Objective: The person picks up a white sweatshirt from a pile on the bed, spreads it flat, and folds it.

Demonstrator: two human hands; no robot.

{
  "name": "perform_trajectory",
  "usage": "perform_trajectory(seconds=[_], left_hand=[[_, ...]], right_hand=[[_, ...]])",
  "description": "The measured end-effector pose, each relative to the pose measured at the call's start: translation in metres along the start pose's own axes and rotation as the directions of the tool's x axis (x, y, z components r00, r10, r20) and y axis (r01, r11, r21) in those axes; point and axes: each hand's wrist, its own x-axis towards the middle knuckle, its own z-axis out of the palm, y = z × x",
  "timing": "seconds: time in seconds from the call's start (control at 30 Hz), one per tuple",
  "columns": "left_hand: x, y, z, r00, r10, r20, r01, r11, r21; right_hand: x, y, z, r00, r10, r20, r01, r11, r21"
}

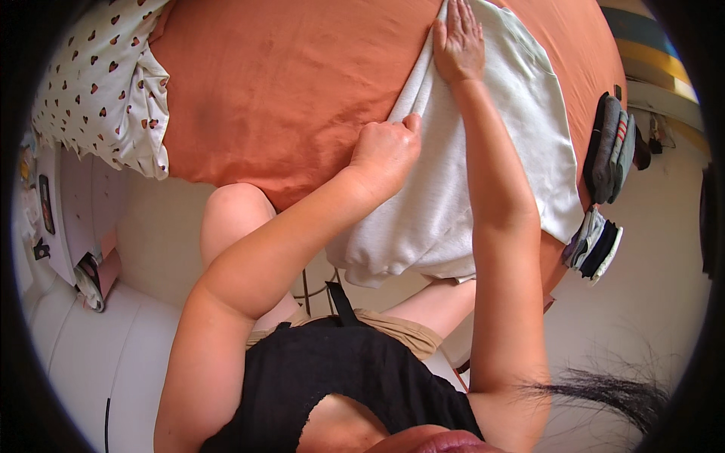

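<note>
A pale grey garment (521, 121), which looks like a sweatshirt, lies on an orange bed sheet (279, 75) with its lower part hanging over the near edge toward my lap. Along its left side runs a folded edge. My left hand (387, 155) is closed in a pinch on that edge, about midway down the garment. Farther up, my right hand (458, 45) lies flat on the cloth with its fingers stretched out, close to the fold. The garment's far end is cut off by the top of the view.
A white pillow with a heart print (106, 83) lies at the far left. On the right, folded dark and grey clothes (612, 147) and a smaller stack of folded items (594, 245) sit by the bed's edge. A pale cabinet (75, 196) stands at left.
</note>
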Motion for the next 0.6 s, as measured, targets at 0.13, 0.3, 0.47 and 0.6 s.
perform_trajectory(seconds=[0.13,0.3,0.47,0.6], left_hand=[[-0.002,-0.002,-0.004,1.0,0.017,0.019,-0.017,1.0,-0.005],[0.004,-0.002,-0.013,0.994,-0.011,0.105,0.014,1.0,-0.027],[0.007,-0.023,-0.016,0.99,-0.114,-0.086,0.108,0.991,-0.073],[0.01,-0.018,-0.029,0.98,-0.19,0.06,0.194,0.979,-0.065]], right_hand=[[0.015,0.004,0.005,0.985,0.116,0.13,-0.113,0.993,-0.032],[0.02,0.05,0.02,0.993,0.058,0.1,-0.042,0.987,-0.155],[0.029,0.056,0.015,0.999,-0.047,-0.026,0.047,0.999,0.012],[0.047,0.086,-0.034,0.918,0.383,0.105,-0.394,0.913,0.108]])
